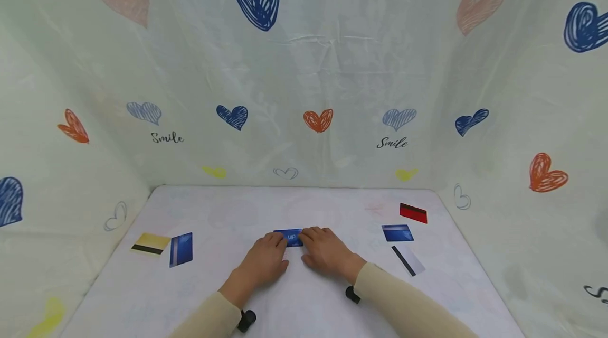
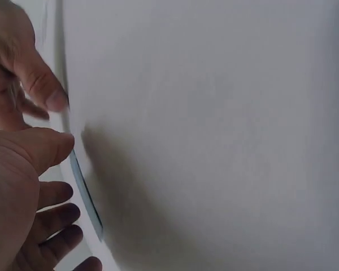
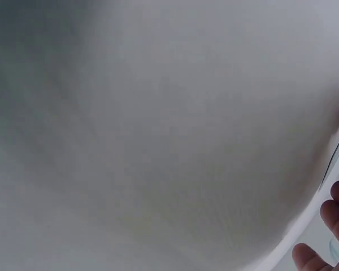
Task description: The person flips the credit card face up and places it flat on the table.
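Observation:
A blue card marked VIP (image 1: 292, 237) lies flat at the middle of the table, its long side facing me. My left hand (image 1: 267, 259) rests its fingertips on the card's left end, with the thumb lower down and apart from it in the head view. From the other side, my right hand (image 1: 328, 250) touches the right end, its thumb also standing off below the card. The left wrist view catches the card (image 2: 86, 192) almost edge-on as a thin strip, partly hidden by the left hand (image 2: 22, 186). Only some right fingers (image 3: 336, 214) enter the right wrist view.
On the left of the white table (image 1: 304, 306) lie a gold card (image 1: 153, 240) and a blue card (image 1: 181, 250). At the right are a red card (image 1: 413, 214), another blue card (image 1: 397, 233) and a whitish card with a black stripe (image 1: 410, 260). A heart-printed curtain (image 1: 351, 74) encloses the table.

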`<state>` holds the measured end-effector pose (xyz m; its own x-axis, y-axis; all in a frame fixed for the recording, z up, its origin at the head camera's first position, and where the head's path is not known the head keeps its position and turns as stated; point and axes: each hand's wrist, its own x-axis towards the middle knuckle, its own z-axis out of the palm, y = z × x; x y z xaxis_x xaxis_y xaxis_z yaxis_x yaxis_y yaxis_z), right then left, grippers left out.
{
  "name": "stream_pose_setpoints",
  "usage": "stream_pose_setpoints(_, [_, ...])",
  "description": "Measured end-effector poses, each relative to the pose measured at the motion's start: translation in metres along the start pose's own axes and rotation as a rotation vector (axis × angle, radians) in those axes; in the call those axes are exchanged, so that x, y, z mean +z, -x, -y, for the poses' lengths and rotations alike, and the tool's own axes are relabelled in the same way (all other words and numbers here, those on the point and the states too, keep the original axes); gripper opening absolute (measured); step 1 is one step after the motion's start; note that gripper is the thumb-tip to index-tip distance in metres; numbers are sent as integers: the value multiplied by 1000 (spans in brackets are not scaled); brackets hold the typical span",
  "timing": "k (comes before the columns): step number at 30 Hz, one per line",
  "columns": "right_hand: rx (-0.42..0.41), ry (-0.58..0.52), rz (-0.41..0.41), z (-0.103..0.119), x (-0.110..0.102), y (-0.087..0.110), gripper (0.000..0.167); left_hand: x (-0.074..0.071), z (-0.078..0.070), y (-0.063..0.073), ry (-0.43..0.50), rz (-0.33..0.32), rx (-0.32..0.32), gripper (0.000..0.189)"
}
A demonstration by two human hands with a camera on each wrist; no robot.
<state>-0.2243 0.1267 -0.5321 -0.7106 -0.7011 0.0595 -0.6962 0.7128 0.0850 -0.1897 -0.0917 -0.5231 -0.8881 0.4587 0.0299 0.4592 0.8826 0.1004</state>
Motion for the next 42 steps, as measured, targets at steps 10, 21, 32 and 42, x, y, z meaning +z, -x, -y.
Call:
stream_pose_setpoints(10, [-21, 14, 101, 11, -3, 1, 58, 0, -5, 7, 91, 160, -87, 78])
stream_pose_setpoints(21, [-6, -37, 147, 21, -3, -30, 62, 2, 25, 2, 63, 150, -120, 85])
stream_pose_setpoints(32, [38, -73, 215, 25, -2, -53, 66, -3, 45, 3, 92, 170, -122, 91])
stream_pose_setpoints(42, [44, -58, 243, 26, -3, -60, 68, -4, 54, 0, 86, 198, -126, 95])
